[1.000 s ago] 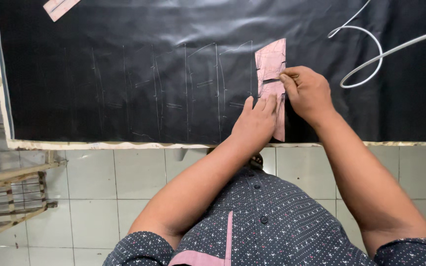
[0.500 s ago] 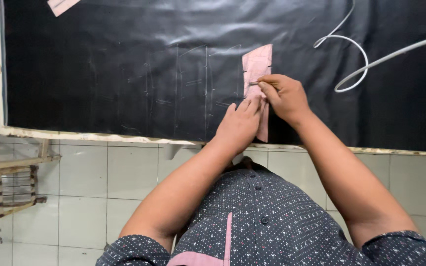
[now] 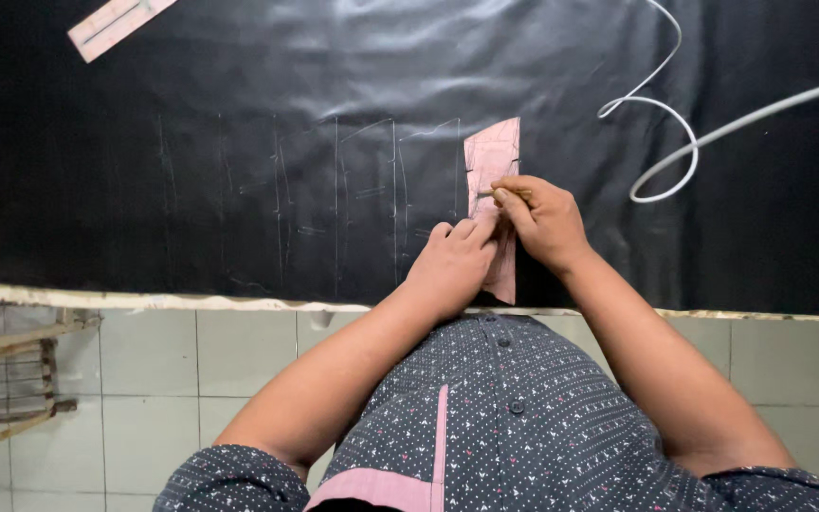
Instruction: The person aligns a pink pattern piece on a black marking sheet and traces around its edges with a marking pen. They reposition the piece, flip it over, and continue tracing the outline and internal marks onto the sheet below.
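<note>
A narrow pink pattern piece [image 3: 491, 161] lies upright on a black sheet [image 3: 239, 85] that covers the table. My left hand [image 3: 452, 265] presses flat on the lower part of the pattern piece. My right hand [image 3: 542, 220] pinches a thin marking stick [image 3: 502, 193] against the pattern piece near its middle. Faint outlines of the same shape [image 3: 334, 199] are drawn on the black sheet to the left.
A second pink pattern piece [image 3: 116, 21] lies at the far left corner. A white cord [image 3: 684, 123] loops across the sheet at the right. The table's pale front edge [image 3: 144, 300] runs below my hands. A wooden frame [image 3: 2, 398] stands on the tiled floor at the left.
The view has shifted, so hands and pattern piece sit further left in the frame. My right hand has moved slightly along the pattern piece with the stick. My left hand still holds it down.
</note>
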